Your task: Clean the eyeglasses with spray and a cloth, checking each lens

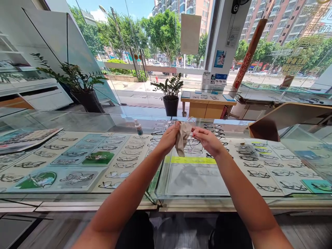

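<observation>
My left hand is closed on a crumpled beige cloth, which hangs down over the glass counter. Beside it on the right, my right hand pinches a thin-rimmed pair of eyeglasses. One clear lens shows between the hands; the cloth seems to cover the other part of the eyeglasses. Both hands are held above the display case, close together. A small white spray bottle with a dark label stands on the counter to the left of my left hand.
Rows of eyeglasses fill the glass display case on both sides. A magazine lies at the left. A wooden-edged slanted panel rises at the right. Potted plants and a small wooden table stand beyond the counter.
</observation>
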Demonstrator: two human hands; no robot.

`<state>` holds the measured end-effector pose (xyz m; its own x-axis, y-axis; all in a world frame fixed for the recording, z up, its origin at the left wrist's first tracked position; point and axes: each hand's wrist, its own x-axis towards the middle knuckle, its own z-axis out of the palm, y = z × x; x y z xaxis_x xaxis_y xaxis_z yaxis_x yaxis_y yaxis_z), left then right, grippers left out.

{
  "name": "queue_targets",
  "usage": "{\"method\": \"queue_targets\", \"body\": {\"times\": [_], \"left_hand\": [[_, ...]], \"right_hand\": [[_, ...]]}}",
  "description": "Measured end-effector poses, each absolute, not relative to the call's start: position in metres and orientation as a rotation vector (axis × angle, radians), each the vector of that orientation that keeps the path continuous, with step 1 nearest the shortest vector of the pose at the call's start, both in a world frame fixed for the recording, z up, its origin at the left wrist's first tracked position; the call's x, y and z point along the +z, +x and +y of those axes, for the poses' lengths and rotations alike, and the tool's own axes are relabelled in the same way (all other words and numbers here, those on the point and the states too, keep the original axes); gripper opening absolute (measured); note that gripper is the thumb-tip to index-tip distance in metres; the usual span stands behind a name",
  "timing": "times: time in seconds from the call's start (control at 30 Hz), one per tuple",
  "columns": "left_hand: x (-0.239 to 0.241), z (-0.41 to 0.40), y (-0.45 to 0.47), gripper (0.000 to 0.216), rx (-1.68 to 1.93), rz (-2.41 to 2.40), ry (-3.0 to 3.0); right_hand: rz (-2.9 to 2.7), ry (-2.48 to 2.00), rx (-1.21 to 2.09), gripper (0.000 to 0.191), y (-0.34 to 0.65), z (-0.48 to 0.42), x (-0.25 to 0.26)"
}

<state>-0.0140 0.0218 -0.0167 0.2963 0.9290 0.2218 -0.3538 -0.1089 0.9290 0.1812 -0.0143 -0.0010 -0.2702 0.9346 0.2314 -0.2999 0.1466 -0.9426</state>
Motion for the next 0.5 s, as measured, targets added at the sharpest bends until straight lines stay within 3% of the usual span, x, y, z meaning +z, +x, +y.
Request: {"method": "queue_targets", "body": {"times": [0.5], "left_hand": [[-0.0163,0.0202,-0.0185,0.066,1.167,0.664,1.267]], "right_hand": [[-1.342,-0.741,1.479,0.028,0.1768,-0.0177,-0.0019]]}}
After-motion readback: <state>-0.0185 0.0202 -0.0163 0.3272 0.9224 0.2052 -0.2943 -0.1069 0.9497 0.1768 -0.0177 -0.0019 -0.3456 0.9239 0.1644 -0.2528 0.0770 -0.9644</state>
